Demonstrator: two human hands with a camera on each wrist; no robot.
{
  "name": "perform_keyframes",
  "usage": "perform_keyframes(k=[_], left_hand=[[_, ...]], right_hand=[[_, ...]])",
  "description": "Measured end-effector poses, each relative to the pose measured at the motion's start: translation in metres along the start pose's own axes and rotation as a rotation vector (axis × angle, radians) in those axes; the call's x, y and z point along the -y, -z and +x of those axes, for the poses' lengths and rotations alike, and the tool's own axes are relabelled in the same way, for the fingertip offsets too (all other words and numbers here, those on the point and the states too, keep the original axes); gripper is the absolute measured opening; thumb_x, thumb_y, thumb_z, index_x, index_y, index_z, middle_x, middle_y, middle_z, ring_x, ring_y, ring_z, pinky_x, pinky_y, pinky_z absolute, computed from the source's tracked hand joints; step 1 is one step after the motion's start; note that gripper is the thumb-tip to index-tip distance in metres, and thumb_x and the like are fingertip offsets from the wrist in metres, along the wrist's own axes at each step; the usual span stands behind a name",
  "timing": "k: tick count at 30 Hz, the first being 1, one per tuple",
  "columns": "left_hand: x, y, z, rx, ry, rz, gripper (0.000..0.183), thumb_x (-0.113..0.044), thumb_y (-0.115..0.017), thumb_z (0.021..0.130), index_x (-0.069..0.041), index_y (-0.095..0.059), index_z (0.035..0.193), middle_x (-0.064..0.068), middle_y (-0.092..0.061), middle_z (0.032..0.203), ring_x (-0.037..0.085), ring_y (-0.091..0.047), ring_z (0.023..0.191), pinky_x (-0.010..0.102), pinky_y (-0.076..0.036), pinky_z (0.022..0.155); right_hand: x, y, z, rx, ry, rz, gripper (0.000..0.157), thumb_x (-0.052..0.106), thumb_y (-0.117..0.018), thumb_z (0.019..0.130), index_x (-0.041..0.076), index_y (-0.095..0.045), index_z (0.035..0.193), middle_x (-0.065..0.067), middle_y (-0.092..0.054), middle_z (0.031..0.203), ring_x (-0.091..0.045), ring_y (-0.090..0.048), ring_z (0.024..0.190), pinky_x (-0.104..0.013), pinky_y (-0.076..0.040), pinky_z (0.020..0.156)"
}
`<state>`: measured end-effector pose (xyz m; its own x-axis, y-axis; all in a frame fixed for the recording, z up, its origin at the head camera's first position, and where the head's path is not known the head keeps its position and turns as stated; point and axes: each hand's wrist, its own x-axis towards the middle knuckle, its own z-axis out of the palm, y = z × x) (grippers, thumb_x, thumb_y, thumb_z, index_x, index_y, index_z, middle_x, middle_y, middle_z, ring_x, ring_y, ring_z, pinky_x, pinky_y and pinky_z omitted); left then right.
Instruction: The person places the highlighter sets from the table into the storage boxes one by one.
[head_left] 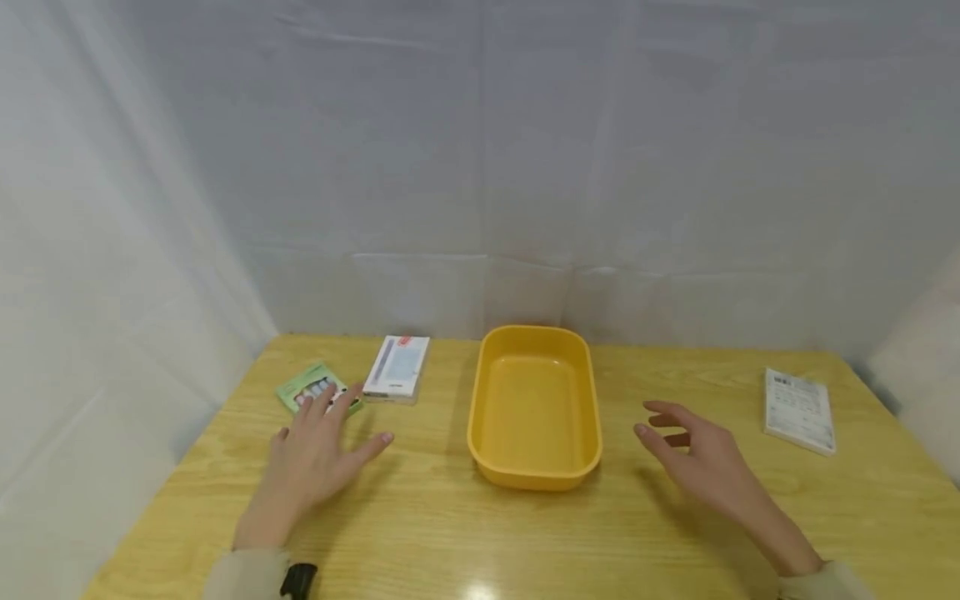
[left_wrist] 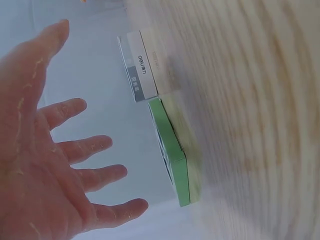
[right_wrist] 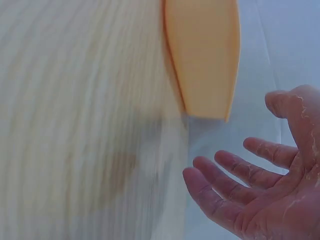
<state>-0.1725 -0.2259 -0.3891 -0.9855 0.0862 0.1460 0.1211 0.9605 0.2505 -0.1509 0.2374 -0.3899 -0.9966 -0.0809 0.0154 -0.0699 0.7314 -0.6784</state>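
Left hand, head view: spread and released, palm down; its fingertips hide part of the green box.
Green box: towards the table's far left corner, printed face partly covered.
White box: by the far edge, just right of the green box; most print too small to read.
Yellow tray: at the middle of the far edge, between the hands.
Right hand: released, fingers loosely bent, between tray and pale box.
Pale box: near the right edge, its fine print illegible.
Table: near edge cut off by the frame — both sleeves and a black band too.
Left wrist view: fingers apart from the green box, whose top is seen too edge-on to make out; "deli" shows on the white box's end.
Right wrist view: palm cut off at the frame's side, fingers clear of the tray — its upper part lies out of frame.
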Motion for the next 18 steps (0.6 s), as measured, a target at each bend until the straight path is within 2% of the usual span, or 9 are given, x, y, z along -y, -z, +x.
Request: perform_keyframes(k=[5, 8, 14, 18], left_hand=[[0.006, 0.001, 0.008, 0.035, 0.008, -0.009, 0.086, -0.069, -0.057, 0.093, -0.015, -0.038, 0.157, 0.03, -0.036, 0.158, 0.059, -0.037, 0.14, 0.083, -0.04, 0.09], [0.009, 0.0, 0.013, 0.055, 0.01, -0.015, 0.086, -0.068, -0.057, 0.093, -0.014, -0.038, 0.157, 0.031, -0.037, 0.157, 0.058, -0.038, 0.139, 0.083, -0.042, 0.088], [0.022, -0.004, 0.026, 0.09, 0.002, -0.073, 0.088, -0.068, -0.055, 0.094, -0.01, -0.037, 0.157, 0.036, -0.034, 0.156, 0.061, -0.037, 0.138, 0.082, -0.043, 0.089], [0.03, -0.005, 0.036, 0.103, -0.004, -0.134, 0.083, -0.063, -0.051, 0.099, -0.005, -0.037, 0.156, 0.039, -0.031, 0.156, 0.062, -0.035, 0.139, 0.08, -0.04, 0.097]], right_hand=[[0.01, -0.006, 0.011, 0.02, -0.01, 0.055, 0.062, 0.053, -0.056, 0.101, 0.01, -0.054, 0.146, -0.017, -0.068, 0.128, -0.025, -0.073, 0.098, -0.028, -0.059, 0.067], [0.014, -0.008, 0.017, 0.047, -0.028, 0.112, 0.062, 0.051, -0.058, 0.101, 0.01, -0.054, 0.146, -0.016, -0.068, 0.127, -0.021, -0.072, 0.095, -0.029, -0.06, 0.067], [0.025, -0.011, 0.03, 0.083, -0.074, 0.215, 0.062, 0.048, -0.059, 0.101, 0.009, -0.051, 0.148, -0.02, -0.067, 0.126, -0.025, -0.073, 0.097, -0.034, -0.063, 0.071], [0.031, -0.012, 0.039, 0.101, -0.107, 0.256, 0.062, 0.044, -0.06, 0.101, 0.008, -0.048, 0.15, -0.023, -0.065, 0.126, -0.027, -0.074, 0.098, -0.035, -0.064, 0.072]])
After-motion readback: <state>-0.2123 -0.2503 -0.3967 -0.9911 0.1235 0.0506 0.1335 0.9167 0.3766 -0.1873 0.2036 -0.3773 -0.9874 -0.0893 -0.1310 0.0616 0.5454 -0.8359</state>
